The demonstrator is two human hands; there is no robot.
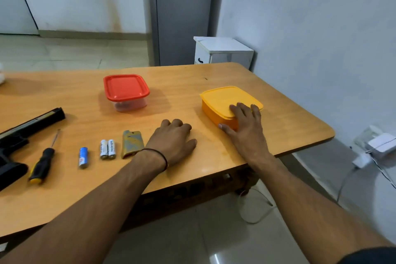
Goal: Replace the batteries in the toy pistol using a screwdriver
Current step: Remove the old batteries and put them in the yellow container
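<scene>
The black toy pistol (19, 135) lies at the table's left edge, partly cut off. Beside it lies a screwdriver (42, 162) with a black and yellow handle. To its right are a blue battery (83, 157), two white batteries (107, 149) side by side, and the worn battery cover (132, 143). My left hand (173, 142) rests palm down on the table just right of the cover, holding nothing. My right hand (244, 122) lies flat on the near corner of the yellow lidded box (222, 98), fingers spread over the lid and thumb against its side.
A clear box with a red lid (126, 90) stands at the middle back of the wooden table (192, 173). A white cabinet (222, 51) stands behind the table. Chargers and cables (377, 148) lie on the floor at the right, by the wall.
</scene>
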